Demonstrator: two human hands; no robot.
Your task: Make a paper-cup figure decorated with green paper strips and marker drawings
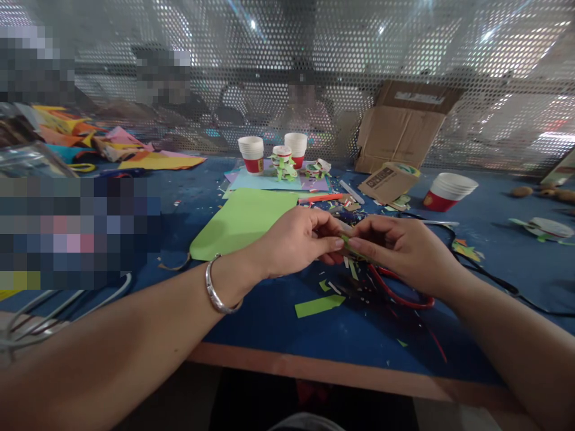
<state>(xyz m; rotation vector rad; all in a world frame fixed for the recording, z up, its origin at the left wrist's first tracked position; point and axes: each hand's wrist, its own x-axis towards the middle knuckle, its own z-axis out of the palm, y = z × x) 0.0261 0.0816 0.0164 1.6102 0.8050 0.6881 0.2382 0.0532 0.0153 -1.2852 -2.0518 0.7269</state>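
Pinching a small green piece (pixel 345 238) with both the left hand (pixel 299 239) and the right hand (pixel 399 239), thumbs on the near side, other fingers curled in. Held just over the middle of the blue tabletop (pixel 265 329), right between the two hands, but mostly hidden by fingertips, so can't tell its shape. Wearing a shiny bracelet (pixel 220 287) on the left wrist. Just under the right hand, can see a red loop (pixel 404 297), partly covered. Nearer the front edge, can spot a green paper strip (pixel 318 306) with a pointy end. Behind the left hand, can see a big green sheet (pixel 245 221) lying flat. Farther back, can find an orange-red stick (pixel 321 198), a little green-and-white paper toy (pixel 284 164) and two stacks of paper cups (pixel 252 155). Off to the right, can see one more cup stack (pixel 450 191), tipped a bit, near a brown cardboard box (pixel 399 131) and a long black cord (pixel 489 275).
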